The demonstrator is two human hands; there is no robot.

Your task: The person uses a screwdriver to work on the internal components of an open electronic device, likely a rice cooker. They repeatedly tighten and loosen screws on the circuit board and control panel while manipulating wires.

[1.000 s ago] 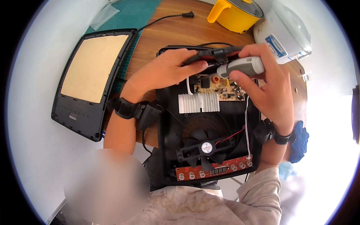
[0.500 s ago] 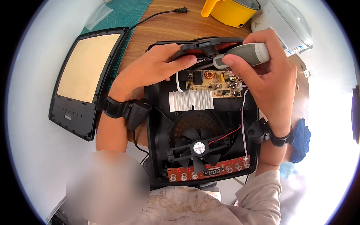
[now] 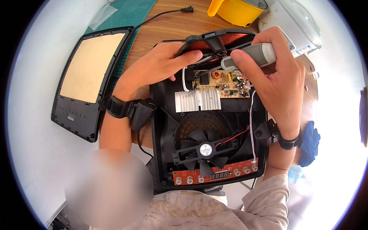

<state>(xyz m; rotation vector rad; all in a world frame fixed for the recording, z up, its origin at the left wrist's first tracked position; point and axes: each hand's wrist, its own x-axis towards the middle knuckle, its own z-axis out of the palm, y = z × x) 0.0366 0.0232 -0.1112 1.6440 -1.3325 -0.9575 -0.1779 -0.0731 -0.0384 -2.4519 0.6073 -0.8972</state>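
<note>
My left hand [image 3: 165, 61] grips the left end of a round black frame [image 3: 211, 35] with a red coil [image 3: 234, 37], raised on edge over the rear of an opened black appliance housing [image 3: 163, 130]. My right hand [image 3: 272, 76] is wrapped round a grey screwdriver [image 3: 257, 53], held sideways just under the frame; I cannot make out where its tip rests. Below them lie a circuit board [image 3: 226, 82], a silver heat sink [image 3: 197, 100], a black fan [image 3: 205, 149] with red and black wires, and an orange control strip [image 3: 235, 168].
A detached black cover [image 3: 90, 67] with a cream panel lies left on a green mat [image 3: 130, 11], near a plug [image 3: 186, 9]. A yellow pot [image 3: 235, 11] and white appliance [image 3: 291, 23] stand at the back. Blue cloth [image 3: 308, 143] is at the right edge.
The coil frame has risen and tilted, showing more of its red face. Both my hands have moved up a little, the right still holding the screwdriver.
</note>
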